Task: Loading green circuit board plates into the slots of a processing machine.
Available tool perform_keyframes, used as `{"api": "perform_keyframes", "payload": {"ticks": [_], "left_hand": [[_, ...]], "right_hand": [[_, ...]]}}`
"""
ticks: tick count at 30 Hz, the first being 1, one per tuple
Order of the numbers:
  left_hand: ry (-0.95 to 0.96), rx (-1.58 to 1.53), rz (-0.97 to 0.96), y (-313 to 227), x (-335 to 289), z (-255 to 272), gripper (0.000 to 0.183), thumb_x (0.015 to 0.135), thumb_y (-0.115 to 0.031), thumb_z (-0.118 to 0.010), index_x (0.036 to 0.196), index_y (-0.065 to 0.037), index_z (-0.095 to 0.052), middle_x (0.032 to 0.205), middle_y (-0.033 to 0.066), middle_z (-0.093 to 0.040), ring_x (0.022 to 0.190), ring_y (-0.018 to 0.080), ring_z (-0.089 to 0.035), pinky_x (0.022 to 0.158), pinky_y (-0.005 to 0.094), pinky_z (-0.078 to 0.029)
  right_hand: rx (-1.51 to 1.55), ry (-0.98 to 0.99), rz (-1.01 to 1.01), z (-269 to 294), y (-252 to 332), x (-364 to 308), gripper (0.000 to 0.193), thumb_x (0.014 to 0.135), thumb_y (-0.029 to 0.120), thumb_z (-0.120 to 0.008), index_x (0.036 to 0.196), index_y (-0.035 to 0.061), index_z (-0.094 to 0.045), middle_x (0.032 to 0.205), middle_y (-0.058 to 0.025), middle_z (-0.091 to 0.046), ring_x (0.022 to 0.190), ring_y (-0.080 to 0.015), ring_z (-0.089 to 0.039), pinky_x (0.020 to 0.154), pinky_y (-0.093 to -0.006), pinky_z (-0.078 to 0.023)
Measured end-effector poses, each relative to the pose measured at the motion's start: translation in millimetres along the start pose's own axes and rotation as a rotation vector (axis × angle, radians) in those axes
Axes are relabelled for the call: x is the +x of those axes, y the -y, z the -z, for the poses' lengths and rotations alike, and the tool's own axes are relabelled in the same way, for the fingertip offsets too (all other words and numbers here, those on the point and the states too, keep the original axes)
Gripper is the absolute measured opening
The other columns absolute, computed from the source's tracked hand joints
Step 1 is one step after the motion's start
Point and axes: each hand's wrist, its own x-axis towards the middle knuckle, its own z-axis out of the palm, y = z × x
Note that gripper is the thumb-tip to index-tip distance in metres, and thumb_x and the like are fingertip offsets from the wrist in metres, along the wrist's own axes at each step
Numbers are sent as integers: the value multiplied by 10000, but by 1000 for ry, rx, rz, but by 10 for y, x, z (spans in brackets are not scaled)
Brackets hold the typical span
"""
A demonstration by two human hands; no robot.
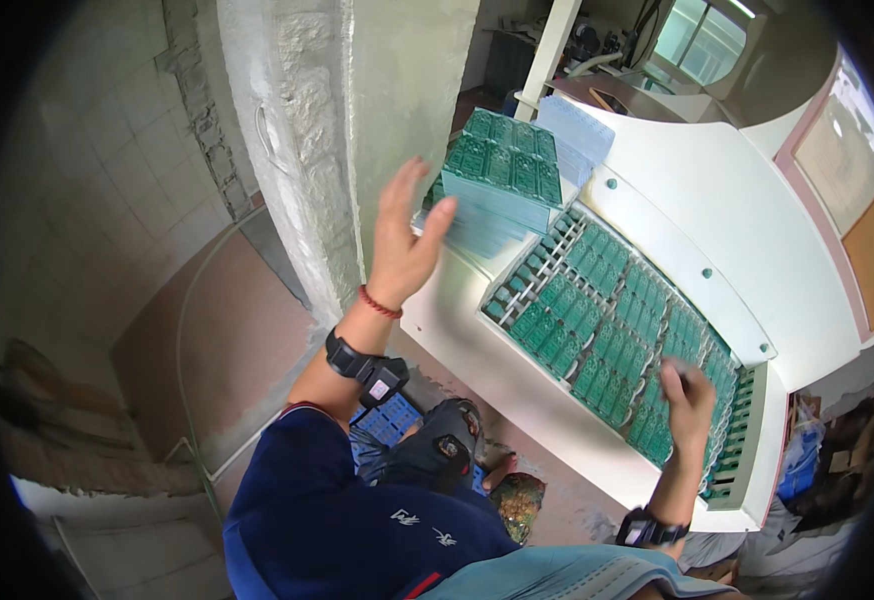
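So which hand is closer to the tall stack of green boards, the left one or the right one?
Left. The left hand is just left of the stack of green boards; the right hand is farther off, below and right of it.

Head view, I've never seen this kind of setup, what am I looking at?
A wide fisheye camera on a person's head looks down, so straight edges bend near the rim. There's no robot: the left hand and right hand are the person's own. Green patterned panels lie in rows in a white machine, with a stack of similar panels beside them. The open left hand is near the stack; the right hand is over the rows. I see nothing held, though the right hand is blurred.
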Motion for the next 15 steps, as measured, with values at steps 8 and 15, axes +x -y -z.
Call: {"api": "perform_keyframes", "payload": {"ticks": [8,15], "left_hand": [[35,339,-236,-182,68,-192,463,835,-312,-579,1114,54,-524,1290,252,-389,1223,414,-336,992,456,-286],[172,370,-307,-337,-6,-183,490,812,-300,-611,1139,52,-513,1327,263,-323,1266,472,-211,1005,504,-239]], "right_hand": [[161,288,-131,-1001,929,1486,542,791,465,-613,983,-41,-601,830,-80,-599,689,-143,-548,570,-264,-480],[180,423,-330,-1416,1060,1923,523,774,453,-645,986,-21,-579,853,-76,-587,713,-157,-540,513,-234,-453]]}}
